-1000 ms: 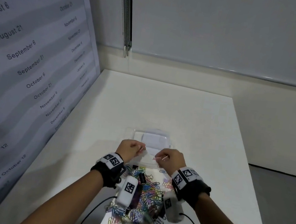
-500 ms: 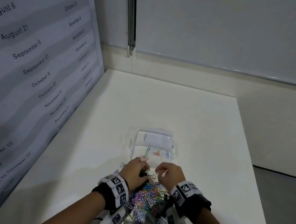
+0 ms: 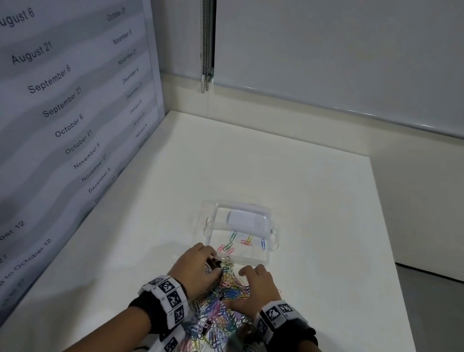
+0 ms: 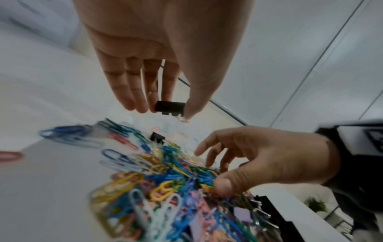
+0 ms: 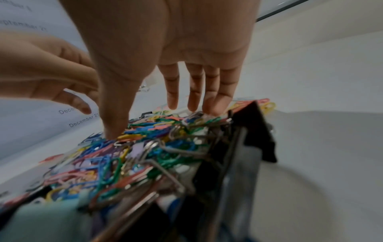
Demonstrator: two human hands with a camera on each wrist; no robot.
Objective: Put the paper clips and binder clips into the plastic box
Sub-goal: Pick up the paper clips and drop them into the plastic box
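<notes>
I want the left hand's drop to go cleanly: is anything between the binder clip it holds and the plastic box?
Nothing visible. The left hand pinches the binder clip just short of the open box; only the box's near wall lies ahead, with no lid over it.

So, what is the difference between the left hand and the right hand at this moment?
The left hand pinches a small black binder clip between thumb and fingers; the right hand holds nothing that I can see. The left hand is raised above the pile of paper clips; the right hand, fingers spread, reaches down onto it, thumb touching. Both hands are near the pile, just before the plastic box.
</notes>
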